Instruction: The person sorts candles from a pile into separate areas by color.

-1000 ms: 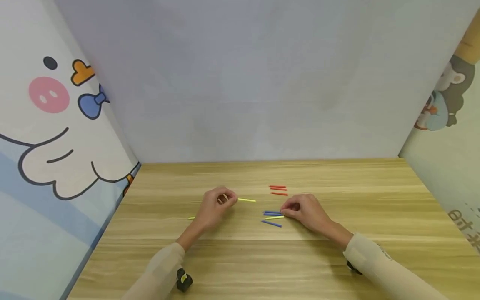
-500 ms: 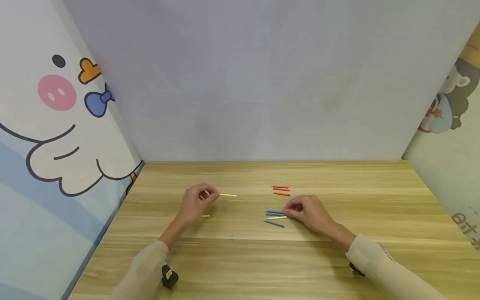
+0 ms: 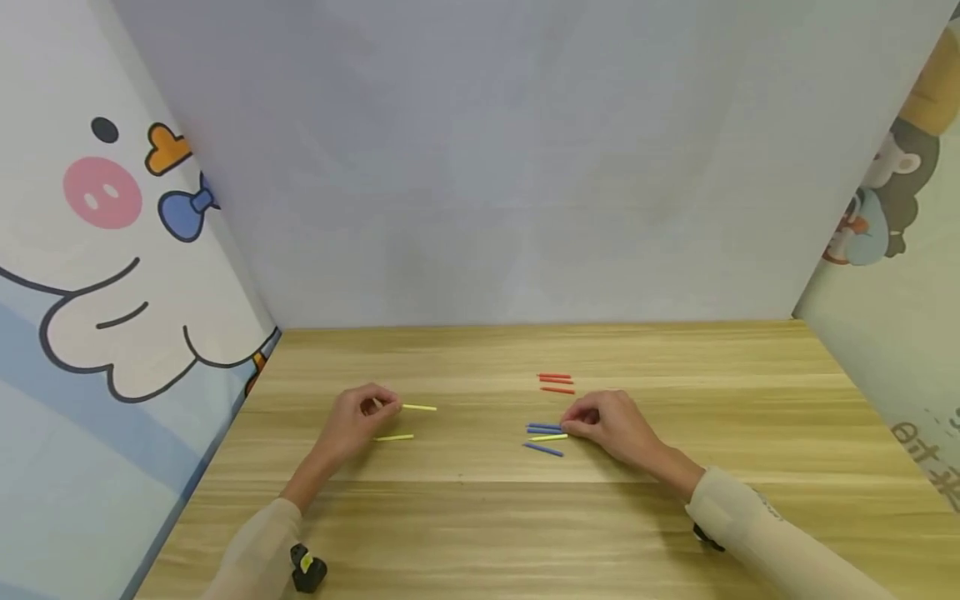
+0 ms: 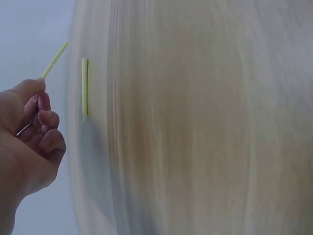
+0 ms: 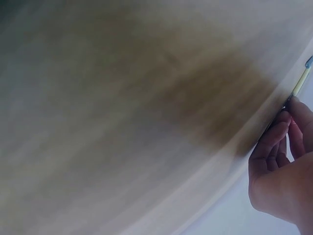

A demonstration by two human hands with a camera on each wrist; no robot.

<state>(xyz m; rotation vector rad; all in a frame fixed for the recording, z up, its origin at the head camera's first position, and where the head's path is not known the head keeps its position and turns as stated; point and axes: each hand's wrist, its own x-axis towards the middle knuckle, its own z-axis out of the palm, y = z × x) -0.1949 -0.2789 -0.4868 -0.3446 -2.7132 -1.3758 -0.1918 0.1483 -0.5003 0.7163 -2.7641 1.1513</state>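
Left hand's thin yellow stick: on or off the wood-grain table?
Off: left wrist view shows the stick against pale wall, beyond the table.

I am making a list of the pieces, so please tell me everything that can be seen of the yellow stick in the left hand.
The yellow stick is thin, straight and plain pale yellow; its material cannot be told. The left hand pinches it, hiding one end; the free end points toward the person's right. It looks raised off the table, farther from the person than the loose yellow stick.
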